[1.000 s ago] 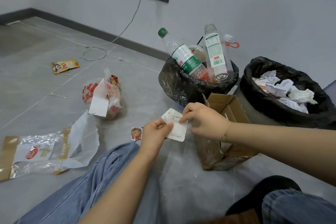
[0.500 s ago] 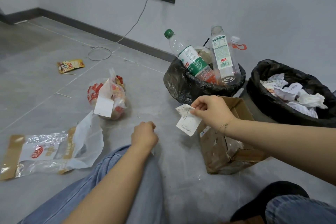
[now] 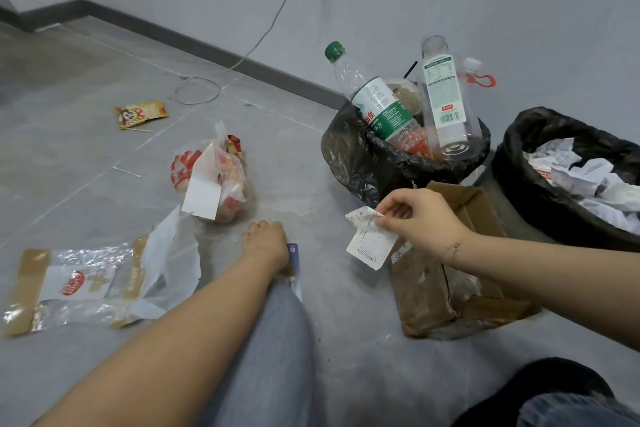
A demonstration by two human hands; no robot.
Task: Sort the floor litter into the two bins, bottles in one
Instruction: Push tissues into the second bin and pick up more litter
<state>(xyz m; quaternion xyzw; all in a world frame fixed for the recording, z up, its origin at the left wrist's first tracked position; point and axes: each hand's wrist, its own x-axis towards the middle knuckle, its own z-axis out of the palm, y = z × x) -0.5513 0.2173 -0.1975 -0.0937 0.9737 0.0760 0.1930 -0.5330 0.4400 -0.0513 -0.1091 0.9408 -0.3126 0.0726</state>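
Note:
My right hand [image 3: 419, 218] pinches a white paper receipt [image 3: 369, 243] above the floor, in front of a crushed cardboard box [image 3: 446, 291]. My left hand [image 3: 266, 241] is down on the floor by my knee, fingers curled over a small purple-and-white wrapper [image 3: 293, 255] that shows at its edge. The left black-lined bin [image 3: 349, 163] holds a green-capped bottle [image 3: 377, 104] and a clear bottle [image 3: 445, 104]. Crumpled white paper fills the right black-lined bin [image 3: 516, 163].
On the floor lie a clear bag with gold edges [image 3: 79, 284], a red-and-white snack bag [image 3: 211, 180], a yellow wrapper [image 3: 140, 113] and a thin stick [image 3: 126, 172]. A charger cable [image 3: 197, 90] loops near the wall. My knees fill the foreground.
My left hand let go of the receipt and dropped to the floor onto the small wrapper. My right hand kept the receipt and carried it right, toward the box.

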